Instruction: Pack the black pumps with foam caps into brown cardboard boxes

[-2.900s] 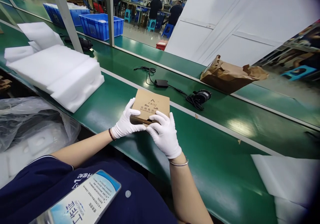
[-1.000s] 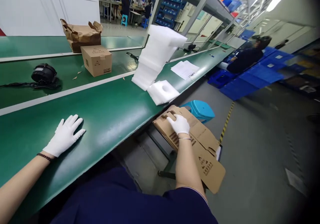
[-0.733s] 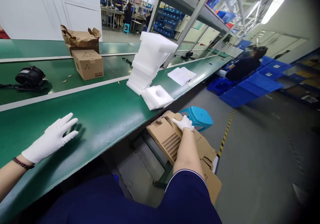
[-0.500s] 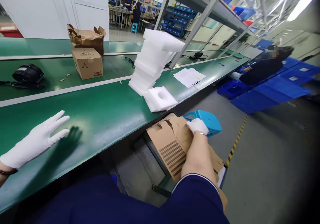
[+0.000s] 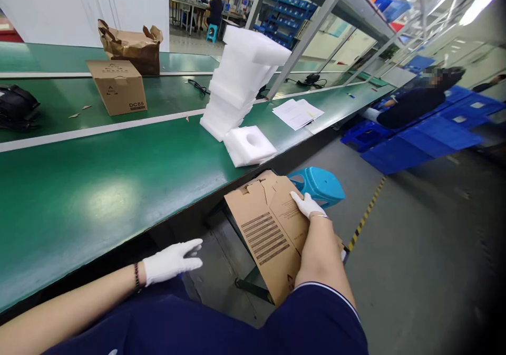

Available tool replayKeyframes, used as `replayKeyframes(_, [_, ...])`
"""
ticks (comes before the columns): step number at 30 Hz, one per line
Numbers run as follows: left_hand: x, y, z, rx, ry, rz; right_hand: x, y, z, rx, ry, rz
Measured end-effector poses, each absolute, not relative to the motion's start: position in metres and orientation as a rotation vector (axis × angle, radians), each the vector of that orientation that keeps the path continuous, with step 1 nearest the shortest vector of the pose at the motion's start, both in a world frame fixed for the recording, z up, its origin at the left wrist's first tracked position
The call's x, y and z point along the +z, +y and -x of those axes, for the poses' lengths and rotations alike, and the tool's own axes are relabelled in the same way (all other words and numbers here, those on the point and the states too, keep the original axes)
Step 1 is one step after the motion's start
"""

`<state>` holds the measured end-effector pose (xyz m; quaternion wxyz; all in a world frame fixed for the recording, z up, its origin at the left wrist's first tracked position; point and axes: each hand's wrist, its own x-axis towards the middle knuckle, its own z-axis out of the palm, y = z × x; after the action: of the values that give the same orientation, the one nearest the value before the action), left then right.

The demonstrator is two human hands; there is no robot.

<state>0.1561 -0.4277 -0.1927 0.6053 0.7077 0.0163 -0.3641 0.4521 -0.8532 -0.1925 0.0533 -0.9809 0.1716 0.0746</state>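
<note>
The gloved left hand was empty, its fingers straight and close together, just below the edge of the table. The gloved right hand lay on a flattened cardboard box, though any grip could not be told. Just beyond those fingers sat a blue stool. Farther off, on the table, were a hollowed foam block, a foam stack and a carton.

1. A foam stack stands on the desk, with a foam insert just before it
2. Loose papers lie on the desk, right of the stack
3. A cardboard box sits farther back and left, a paper bag behind it
4. Below the desk's front edge, a flattened carton stands just left of a plastic stool
</note>
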Motion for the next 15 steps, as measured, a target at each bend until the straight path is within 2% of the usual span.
replayKeyframes(3, [-0.215,-0.459,-0.172,-0.881,0.207,-1.352,-0.189,-0.835,-0.442,0.117,0.404,3.07])
replayKeyframes(6, [-0.223,-0.499,-0.2,-0.891,0.339,-1.124,-0.185,-0.802,-0.418,0.188,0.167,3.115])
replayKeyframes(12, [-0.213,-0.562,-0.255,-0.772,0.296,-0.961,-0.187,-0.734,-0.307,0.388,-0.413,3.058])
replayKeyframes(15, [-0.207,-0.563,-0.263,-0.726,0.291,-0.975,-0.2,-0.72,-0.265,0.35,-0.42,3.196])
